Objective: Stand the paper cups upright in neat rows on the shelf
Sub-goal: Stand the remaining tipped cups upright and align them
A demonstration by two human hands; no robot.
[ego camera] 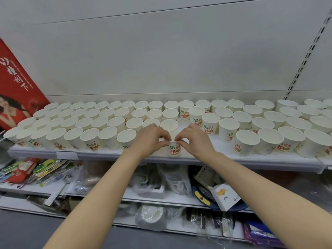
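Many white paper cups with red and green print stand upright on a white shelf [233, 159]. On the left they form tight rows [75, 121]; on the right they stand more loosely [269, 123]. One cup [174, 147] stands at the shelf's front edge in the middle gap. My left hand [150, 139] pinches its rim from the left and my right hand [195, 139] pinches it from the right. Both hands hide much of the rim.
A red poster [16, 87] leans at the shelf's left end. A slotted upright [303, 63] runs up the back wall on the right. Lower shelves hold packets [36, 169], plastic bags [172, 178], a small white box [224, 196] and stacked bowls [152, 214].
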